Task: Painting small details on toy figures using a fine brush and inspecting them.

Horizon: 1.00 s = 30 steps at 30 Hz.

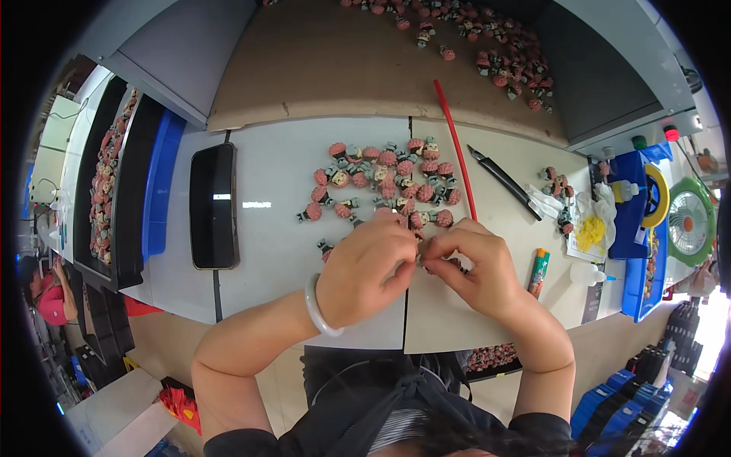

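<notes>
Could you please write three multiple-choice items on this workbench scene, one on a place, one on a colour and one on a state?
1. Where does the dark phone lie on the white table?
A. To the left of the pile of small pink figures
B. To the right of the thin red rod
C. Under the green fan

2. What colour is the bangle on the left wrist?
A. Black
B. White
C. Red

3. How are the two hands?
A. Spread flat and apart
B. Brought together, fingertips pinching something small
C. Lifting the phone

Answers: 1 A, the phone is left of the pile. 2 B, the ring looks pale white. 3 B, the left hand and right hand meet at the fingertips; what they pinch is hidden.
</notes>
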### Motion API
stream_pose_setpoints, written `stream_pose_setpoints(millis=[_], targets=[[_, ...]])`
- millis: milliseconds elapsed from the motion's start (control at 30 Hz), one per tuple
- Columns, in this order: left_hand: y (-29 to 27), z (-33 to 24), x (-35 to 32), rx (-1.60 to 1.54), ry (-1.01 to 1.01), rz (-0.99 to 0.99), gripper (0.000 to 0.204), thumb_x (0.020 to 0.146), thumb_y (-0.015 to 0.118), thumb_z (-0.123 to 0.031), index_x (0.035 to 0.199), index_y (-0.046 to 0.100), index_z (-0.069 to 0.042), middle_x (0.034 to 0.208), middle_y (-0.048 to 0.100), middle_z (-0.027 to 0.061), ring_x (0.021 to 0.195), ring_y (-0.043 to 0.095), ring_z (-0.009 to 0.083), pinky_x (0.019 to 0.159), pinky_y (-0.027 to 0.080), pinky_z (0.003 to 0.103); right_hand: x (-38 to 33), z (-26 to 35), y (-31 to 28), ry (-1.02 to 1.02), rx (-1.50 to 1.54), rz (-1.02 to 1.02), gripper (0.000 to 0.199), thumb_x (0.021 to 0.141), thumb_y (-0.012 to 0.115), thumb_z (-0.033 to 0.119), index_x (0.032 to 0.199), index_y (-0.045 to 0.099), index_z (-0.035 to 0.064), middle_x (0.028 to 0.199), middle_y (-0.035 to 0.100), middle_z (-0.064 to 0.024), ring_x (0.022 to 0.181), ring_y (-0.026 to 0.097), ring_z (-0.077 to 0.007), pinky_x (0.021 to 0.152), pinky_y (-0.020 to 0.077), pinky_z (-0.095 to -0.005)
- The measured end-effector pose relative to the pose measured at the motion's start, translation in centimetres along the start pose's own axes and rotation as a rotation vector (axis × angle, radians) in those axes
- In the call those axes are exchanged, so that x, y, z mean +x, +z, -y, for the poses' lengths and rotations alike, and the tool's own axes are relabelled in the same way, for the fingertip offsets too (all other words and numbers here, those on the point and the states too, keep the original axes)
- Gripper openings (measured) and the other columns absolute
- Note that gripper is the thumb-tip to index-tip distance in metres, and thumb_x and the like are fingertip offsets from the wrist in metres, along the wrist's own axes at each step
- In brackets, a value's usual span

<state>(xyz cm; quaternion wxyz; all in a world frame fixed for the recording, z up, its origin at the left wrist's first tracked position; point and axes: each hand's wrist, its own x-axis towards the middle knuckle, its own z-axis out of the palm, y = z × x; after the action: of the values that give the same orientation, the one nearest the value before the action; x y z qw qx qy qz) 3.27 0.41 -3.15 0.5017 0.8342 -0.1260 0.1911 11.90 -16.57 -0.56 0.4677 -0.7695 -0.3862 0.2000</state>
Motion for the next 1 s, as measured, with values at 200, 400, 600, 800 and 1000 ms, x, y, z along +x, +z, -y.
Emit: stream_pose_setpoints(millis=[200,400,600,800,1000], targets=[[-1.2,-0.5,1.4,0.259,-0.128,0.058,0.034,0.058,0.067,-0.002,0.090,0.057,-0.008,0.091,0.055,0.0052,0.089,0.049,0.0249,0.083,0.034,0.042,0.2,-0.3,-0.3,-0.096,-0.199,-0.185,0.016,0.062,0.067,-0.002,0.076,0.060,0.0021,0.075,0.060,-0.0082,0.072,0.053,-0.0217,0.064,0.0436,-0.0299],[-0.2,-1.1,0.7,0.510,-0.057,0.160,0.031,0.054,0.072,-0.014,0.083,0.062,-0.012,0.092,0.054,0.0004,0.097,0.045,0.0218,0.089,0.029,0.043,0.6,-0.2,-0.3,-0.151,-0.283,-0.137,0.020,0.060,0.067,-0.002,0.079,0.060,0.0038,0.076,0.061,-0.0077,0.071,0.053,-0.0240,0.064,0.0433,-0.0309],[-1.2,-1.1,1.0,0.353,-0.042,0.136,0.032,0.059,0.074,-0.015,0.087,0.060,-0.010,0.098,0.056,0.0020,0.094,0.051,0.0215,0.090,0.032,0.042,0.3,0.2,-0.4,-0.201,-0.258,-0.186,0.025,0.060,0.067,-0.002,0.083,0.060,0.0041,0.076,0.061,-0.0065,0.071,0.053,-0.0239,0.066,0.0433,-0.0324],[-1.5,-0.9,0.4,-0.682,-0.414,0.127,0.045,0.064,0.074,0.001,0.102,0.052,-0.002,0.102,0.056,0.0083,0.095,0.054,0.0165,0.084,0.043,0.031,0.3,0.7,-0.8,-0.394,-0.188,-0.196,0.033,0.055,0.071,0.000,0.085,0.061,0.0068,0.078,0.059,-0.0049,0.070,0.051,-0.0235,0.065,0.0413,-0.0318],[-1.3,-1.3,0.3,-0.749,-0.439,0.196,0.047,0.065,0.074,0.003,0.105,0.051,-0.001,0.102,0.056,0.0088,0.098,0.053,0.0171,0.088,0.040,0.033,0.0,0.2,-0.6,-0.533,-0.244,-0.206,0.047,0.045,0.076,0.015,0.091,0.064,0.0087,0.070,0.045,-0.0018,0.064,0.043,-0.0201,0.058,0.0360,-0.0304]])
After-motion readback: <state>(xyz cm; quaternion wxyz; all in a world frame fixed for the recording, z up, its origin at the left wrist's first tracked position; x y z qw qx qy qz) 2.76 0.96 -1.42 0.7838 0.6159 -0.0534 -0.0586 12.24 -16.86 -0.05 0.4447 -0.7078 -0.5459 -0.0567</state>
